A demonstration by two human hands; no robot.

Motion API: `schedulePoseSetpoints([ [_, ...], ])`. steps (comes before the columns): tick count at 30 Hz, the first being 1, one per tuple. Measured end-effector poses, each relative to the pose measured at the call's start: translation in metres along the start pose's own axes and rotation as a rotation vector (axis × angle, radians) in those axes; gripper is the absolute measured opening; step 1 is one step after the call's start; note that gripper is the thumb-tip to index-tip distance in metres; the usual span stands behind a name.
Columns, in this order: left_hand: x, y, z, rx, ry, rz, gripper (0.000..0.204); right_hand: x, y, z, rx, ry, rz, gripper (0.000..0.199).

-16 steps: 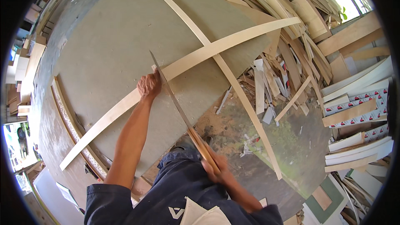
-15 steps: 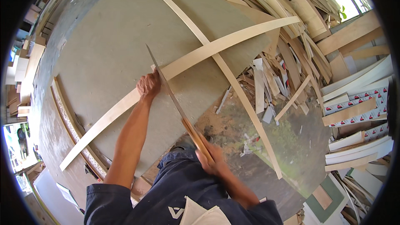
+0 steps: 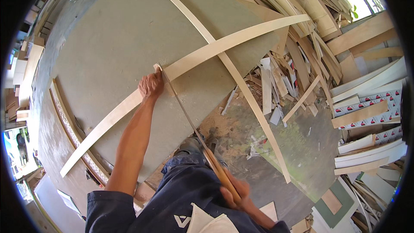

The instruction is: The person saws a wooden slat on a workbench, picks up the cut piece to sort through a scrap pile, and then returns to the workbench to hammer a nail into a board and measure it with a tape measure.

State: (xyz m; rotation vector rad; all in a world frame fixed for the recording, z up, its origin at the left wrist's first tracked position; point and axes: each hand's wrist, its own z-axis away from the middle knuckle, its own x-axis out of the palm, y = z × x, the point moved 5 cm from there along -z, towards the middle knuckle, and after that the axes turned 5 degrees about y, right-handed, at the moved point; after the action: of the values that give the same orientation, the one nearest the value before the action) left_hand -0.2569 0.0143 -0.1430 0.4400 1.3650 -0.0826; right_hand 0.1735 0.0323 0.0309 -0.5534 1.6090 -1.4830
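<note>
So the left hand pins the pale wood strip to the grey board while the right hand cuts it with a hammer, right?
Not a hammer: the head view shows the right hand gripping a handsaw, its blade across the strip. The left hand does pin the strip to the grey board.

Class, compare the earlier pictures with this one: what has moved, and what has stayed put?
The handsaw has been drawn back toward the person by the right hand, so its tip now sits at the wooden strip. The left hand still presses the strip onto the grey board.
</note>
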Motion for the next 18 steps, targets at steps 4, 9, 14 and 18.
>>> schedulePoseSetpoints([
  [4, 0.006, 0.001, 0.000, 0.056, 0.123, 0.040, 0.065, 0.054, 0.032, -0.080, -0.160, 0.097, -0.036, 0.058],
  [9, 0.006, -0.006, -0.003, 0.031, 0.109, 0.004, 0.066, 0.062, 0.039, -0.086, -0.023, 0.073, -0.059, 0.057],
  [14, 0.006, -0.005, -0.004, 0.029, 0.072, 0.008, 0.070, -0.006, 0.017, 0.021, -0.060, 0.061, -0.032, 0.059],
  [18, 0.000, 0.002, -0.002, -0.005, 0.055, 0.025, 0.070, -0.008, 0.007, 0.000, -0.019, 0.029, 0.016, 0.058],
])
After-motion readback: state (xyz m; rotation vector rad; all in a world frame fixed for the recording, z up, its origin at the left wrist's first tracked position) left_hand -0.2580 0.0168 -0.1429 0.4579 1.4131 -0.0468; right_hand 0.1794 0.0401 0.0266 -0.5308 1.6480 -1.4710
